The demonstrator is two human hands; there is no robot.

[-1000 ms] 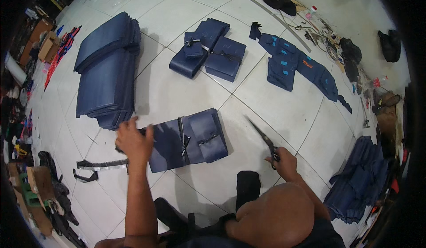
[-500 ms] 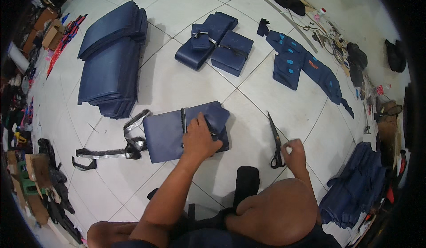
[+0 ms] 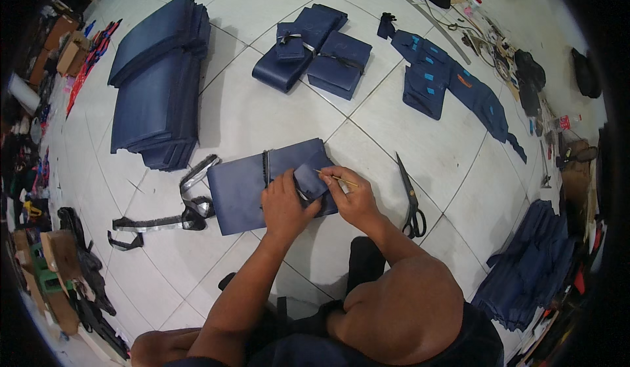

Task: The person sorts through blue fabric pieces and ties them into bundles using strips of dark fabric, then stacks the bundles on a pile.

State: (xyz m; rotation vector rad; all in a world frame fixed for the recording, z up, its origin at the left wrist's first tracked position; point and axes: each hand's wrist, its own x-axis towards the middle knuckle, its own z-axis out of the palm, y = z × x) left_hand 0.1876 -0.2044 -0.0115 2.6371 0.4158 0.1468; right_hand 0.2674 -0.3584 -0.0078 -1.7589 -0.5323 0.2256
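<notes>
A stack of navy sheets (image 3: 236, 193) lies on the floor in front of me, bound across by a dark strip (image 3: 266, 163). On its right part is a small navy bundle (image 3: 308, 178), tilted up. My left hand (image 3: 285, 203) grips this bundle at its near left side, fingers and thumb closed round it. In my right hand (image 3: 354, 200) is a thin yellowish pen (image 3: 340, 179), pinched in the fingers, its tip at the bundle's upper face. Black-handled scissors (image 3: 410, 200) lie to the right of my right hand.
A black and silvery strip (image 3: 154, 223) trails left of the stack. Farther off are a tall pile of navy sheets (image 3: 157, 91), tied navy bundles (image 3: 338, 65) and navy pieces with bright blue tabs (image 3: 449, 81). Folded dark blue cloth (image 3: 525, 268) lies at the right.
My right hand has come from beside the scissors to the small bundle, now with a pen in it. The small bundle has been tilted up in my left hand.
</notes>
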